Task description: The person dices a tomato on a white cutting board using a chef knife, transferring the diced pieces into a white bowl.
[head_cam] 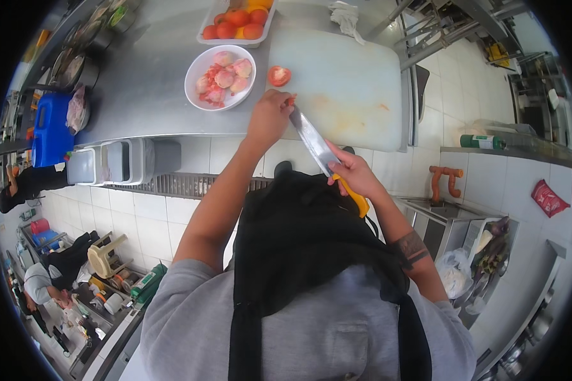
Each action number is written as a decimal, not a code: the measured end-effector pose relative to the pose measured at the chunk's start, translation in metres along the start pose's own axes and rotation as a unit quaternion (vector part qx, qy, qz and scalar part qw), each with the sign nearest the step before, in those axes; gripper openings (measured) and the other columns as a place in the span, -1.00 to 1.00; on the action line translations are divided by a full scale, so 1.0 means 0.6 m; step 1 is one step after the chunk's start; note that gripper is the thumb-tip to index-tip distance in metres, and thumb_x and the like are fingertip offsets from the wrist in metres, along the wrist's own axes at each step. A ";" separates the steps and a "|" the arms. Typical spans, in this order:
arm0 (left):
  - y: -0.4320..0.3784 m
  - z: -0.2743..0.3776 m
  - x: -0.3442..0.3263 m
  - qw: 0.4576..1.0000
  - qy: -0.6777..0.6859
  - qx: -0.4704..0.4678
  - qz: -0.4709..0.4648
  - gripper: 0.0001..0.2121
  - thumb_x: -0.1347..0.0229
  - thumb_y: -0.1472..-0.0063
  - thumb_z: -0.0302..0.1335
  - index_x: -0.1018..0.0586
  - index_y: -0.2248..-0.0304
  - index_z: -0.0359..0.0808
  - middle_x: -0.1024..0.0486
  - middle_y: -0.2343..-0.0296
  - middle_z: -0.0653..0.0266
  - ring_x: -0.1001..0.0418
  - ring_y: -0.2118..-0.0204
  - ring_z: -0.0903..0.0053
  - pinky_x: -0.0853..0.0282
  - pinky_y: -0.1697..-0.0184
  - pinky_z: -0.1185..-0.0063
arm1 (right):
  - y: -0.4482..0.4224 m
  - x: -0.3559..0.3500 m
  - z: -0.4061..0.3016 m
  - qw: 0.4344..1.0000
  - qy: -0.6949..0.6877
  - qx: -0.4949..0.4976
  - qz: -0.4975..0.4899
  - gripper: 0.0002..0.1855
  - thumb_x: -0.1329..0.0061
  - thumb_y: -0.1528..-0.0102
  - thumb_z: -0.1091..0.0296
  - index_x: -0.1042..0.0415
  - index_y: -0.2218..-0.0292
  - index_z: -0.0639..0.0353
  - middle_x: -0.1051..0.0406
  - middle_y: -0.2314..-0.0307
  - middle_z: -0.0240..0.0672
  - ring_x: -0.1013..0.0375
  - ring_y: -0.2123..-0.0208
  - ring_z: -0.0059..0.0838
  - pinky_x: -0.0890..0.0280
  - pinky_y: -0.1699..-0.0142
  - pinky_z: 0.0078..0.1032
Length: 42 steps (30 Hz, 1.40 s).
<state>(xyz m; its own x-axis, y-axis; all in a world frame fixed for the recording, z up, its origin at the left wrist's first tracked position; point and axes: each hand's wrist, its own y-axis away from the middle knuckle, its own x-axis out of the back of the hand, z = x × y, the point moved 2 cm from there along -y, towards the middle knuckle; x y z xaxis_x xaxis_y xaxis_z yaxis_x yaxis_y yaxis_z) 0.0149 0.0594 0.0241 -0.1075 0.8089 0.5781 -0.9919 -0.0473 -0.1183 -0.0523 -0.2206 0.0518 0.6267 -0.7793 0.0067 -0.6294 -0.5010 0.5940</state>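
My right hand (352, 169) grips the yellow handle (352, 196) of a kitchen knife. Its broad steel blade (314, 140) slants up and left, with the tip beside my left fingers. Between the fingertips of my left hand (272, 114) is a small red piece of tomato (291, 100), mostly hidden by them. This hand is over the left edge of a white cutting board (343, 71). A tomato half (279, 76) lies cut face up on the board, just beyond my left hand. To the left, a white bowl (190, 93) holds rounded pale pink pieces and red bits.
A white tub (236, 42) of tomatoes stands behind the bowl on the steel table (138, 100). A crumpled white cloth (345, 18) lies at the board's far edge. Left are a blue jerrycan (52, 128) and plastic bins (124, 162). Other people (40, 283) are at far left.
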 end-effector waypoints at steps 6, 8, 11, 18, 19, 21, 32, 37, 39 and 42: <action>-0.005 0.029 0.080 0.992 -0.044 -0.040 0.112 -0.73 -0.27 -0.29 -0.57 -0.68 0.02 -0.35 -0.58 0.15 0.02 -0.62 0.20 0.12 -0.54 0.08 0.29 | 0.000 -0.015 -0.101 0.996 0.089 0.022 0.010 -0.32 0.13 -0.49 0.33 -0.14 -0.53 -0.32 -0.55 0.40 -0.26 -0.43 0.64 -0.61 -0.45 0.48 -0.54; -0.021 0.021 0.118 0.990 -0.033 -0.038 0.135 -0.75 -0.26 -0.32 -0.54 -0.69 0.02 -0.34 -0.58 0.15 0.02 -0.62 0.19 0.11 -0.54 0.06 0.28 | -0.015 -0.026 -0.145 0.995 0.096 0.036 0.005 -0.33 0.11 -0.50 0.35 -0.16 -0.52 -0.30 -0.54 0.37 -0.27 -0.45 0.62 -0.62 -0.45 0.48 -0.54; -0.049 -0.043 0.184 0.982 -0.078 0.009 0.169 -0.74 -0.26 -0.34 -0.44 -0.71 0.02 -0.33 -0.61 0.14 0.04 -0.62 0.13 0.13 -0.53 0.03 0.30 | -0.020 -0.042 -0.216 0.993 0.112 0.027 -0.012 -0.35 0.10 -0.50 0.38 -0.18 -0.52 -0.25 -0.52 0.32 -0.27 -0.47 0.57 -0.64 -0.45 0.48 -0.55; -0.020 -0.019 0.184 0.978 -0.115 0.047 0.170 -0.81 -0.14 -0.34 -0.50 -0.75 0.15 -0.28 -0.63 0.16 -0.10 -0.63 0.12 -0.05 -0.55 -0.01 0.19 | 0.025 0.013 -0.138 0.993 0.064 0.010 0.104 -0.32 0.12 -0.46 0.36 -0.17 -0.52 -0.17 -0.55 0.40 -0.23 -0.40 0.67 -0.58 -0.41 0.50 -0.53; -0.008 -0.012 0.151 0.987 -0.094 0.030 0.124 -0.80 -0.13 -0.33 -0.51 -0.75 0.14 -0.28 -0.63 0.15 -0.10 -0.63 0.10 -0.06 -0.55 -0.03 0.20 | 0.036 0.019 -0.125 0.992 0.068 0.007 0.101 -0.32 0.12 -0.46 0.36 -0.17 -0.52 -0.17 -0.55 0.40 -0.23 -0.40 0.67 -0.58 -0.41 0.50 -0.53; 0.012 0.006 0.069 0.998 -0.035 0.010 0.050 -0.78 -0.12 -0.32 -0.54 -0.75 0.13 -0.30 -0.64 0.15 -0.04 -0.64 0.10 -0.05 -0.55 -0.06 0.20 | 0.054 0.034 -0.091 0.986 0.012 -0.006 0.169 -0.32 0.12 -0.46 0.37 -0.16 -0.52 -0.16 -0.55 0.41 -0.22 -0.40 0.67 -0.58 -0.39 0.52 -0.55; -0.039 0.023 -0.029 0.970 -0.203 -0.096 -0.098 -0.82 -0.08 -0.24 -0.64 -0.63 0.18 -0.38 -0.58 0.17 0.03 -0.55 -0.07 0.06 -0.57 -0.08 0.26 | 0.087 0.025 0.015 0.980 -0.009 -0.029 0.196 -0.29 0.11 -0.45 0.37 -0.11 -0.54 -0.18 -0.55 0.44 -0.22 -0.39 0.68 -0.59 -0.42 0.51 -0.52; -0.028 0.013 -0.008 0.985 -0.156 -0.068 -0.036 -0.82 -0.04 -0.32 -0.61 -0.65 0.16 -0.34 -0.59 0.16 0.01 -0.55 -0.01 0.04 -0.53 -0.06 0.18 | 0.097 0.028 0.030 0.974 -0.042 -0.043 0.218 -0.28 0.10 -0.45 0.39 -0.11 -0.54 -0.19 -0.56 0.45 -0.20 -0.40 0.67 -0.59 -0.43 0.50 -0.52; -0.027 0.009 0.042 0.985 -0.143 -0.091 0.033 -0.80 -0.08 -0.29 -0.60 -0.65 0.13 -0.36 -0.61 0.17 -0.02 -0.57 0.00 0.02 -0.54 -0.06 0.18 | 0.095 0.032 0.038 0.973 -0.050 -0.037 0.224 -0.29 0.11 -0.47 0.42 -0.11 -0.54 -0.19 -0.56 0.45 -0.21 -0.40 0.68 -0.59 -0.40 0.54 -0.55; -0.038 -0.018 0.151 0.950 -0.184 -0.144 0.206 -0.75 -0.13 -0.29 -0.56 -0.70 0.07 -0.38 -0.65 0.14 -0.03 -0.60 0.08 0.00 -0.53 -0.04 0.17 | 0.095 0.030 0.023 0.973 -0.048 -0.037 0.221 -0.30 0.11 -0.49 0.44 -0.11 -0.54 -0.20 -0.55 0.46 -0.23 -0.39 0.69 -0.61 -0.37 0.58 -0.56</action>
<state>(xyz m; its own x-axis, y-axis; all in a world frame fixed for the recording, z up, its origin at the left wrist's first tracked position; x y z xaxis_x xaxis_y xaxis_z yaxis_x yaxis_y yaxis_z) 0.0287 0.1399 0.0706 -0.5519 0.4941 0.6718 -0.8063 -0.1108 -0.5810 -0.0834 -0.2682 0.0751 0.2534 -0.9459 0.2025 -0.7910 -0.0821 0.6063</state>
